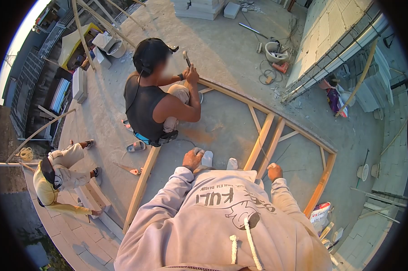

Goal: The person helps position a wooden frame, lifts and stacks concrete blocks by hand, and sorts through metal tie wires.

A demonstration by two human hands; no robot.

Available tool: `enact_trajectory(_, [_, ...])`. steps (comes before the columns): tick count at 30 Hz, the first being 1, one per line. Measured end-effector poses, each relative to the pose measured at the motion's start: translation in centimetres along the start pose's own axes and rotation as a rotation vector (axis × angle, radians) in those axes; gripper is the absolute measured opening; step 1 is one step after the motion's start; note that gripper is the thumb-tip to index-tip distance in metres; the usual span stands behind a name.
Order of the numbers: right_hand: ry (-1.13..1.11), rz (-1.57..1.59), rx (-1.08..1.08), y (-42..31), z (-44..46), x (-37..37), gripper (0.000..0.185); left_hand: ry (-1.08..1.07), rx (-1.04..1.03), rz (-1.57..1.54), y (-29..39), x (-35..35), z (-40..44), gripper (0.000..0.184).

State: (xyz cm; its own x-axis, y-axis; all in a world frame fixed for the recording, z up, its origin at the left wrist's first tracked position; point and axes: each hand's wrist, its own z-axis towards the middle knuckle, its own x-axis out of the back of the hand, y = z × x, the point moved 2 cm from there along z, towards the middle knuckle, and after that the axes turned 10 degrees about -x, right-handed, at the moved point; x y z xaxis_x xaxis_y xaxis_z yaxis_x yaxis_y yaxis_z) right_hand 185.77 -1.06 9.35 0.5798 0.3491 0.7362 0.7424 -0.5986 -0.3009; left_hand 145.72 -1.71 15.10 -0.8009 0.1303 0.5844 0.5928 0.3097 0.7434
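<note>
My left hand [193,158] hangs in front of my waist, fingers curled; anything inside it is hidden. To the right, my right hand [275,172] is closed beside the middle beams of a wooden frame [321,186]. A thin dark cord or wire [263,151] runs down close to that hand; whether the fingers grip it I cannot tell. The frame lies on the concrete floor around my feet, with short diagonal braces at its corners. At its far left corner a crouching co-worker [152,106] holds a hammer [186,58] upright.
Another person [61,178] bends over pale blocks at the left. Near the crouching worker lie sandals [136,147] and a handsaw [127,169]. A bucket [276,52] with tools and a block wall [332,38] stand at the far right. Bamboo poles [83,36] rise at upper left.
</note>
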Motion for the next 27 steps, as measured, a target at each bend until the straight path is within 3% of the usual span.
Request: enact_trajectory(27, [0.075,0.006,0.063,0.8,0.6,-1.6,0.019,0.009,0.035,0.043,-1.0,-0.3,-0.5,0.031])
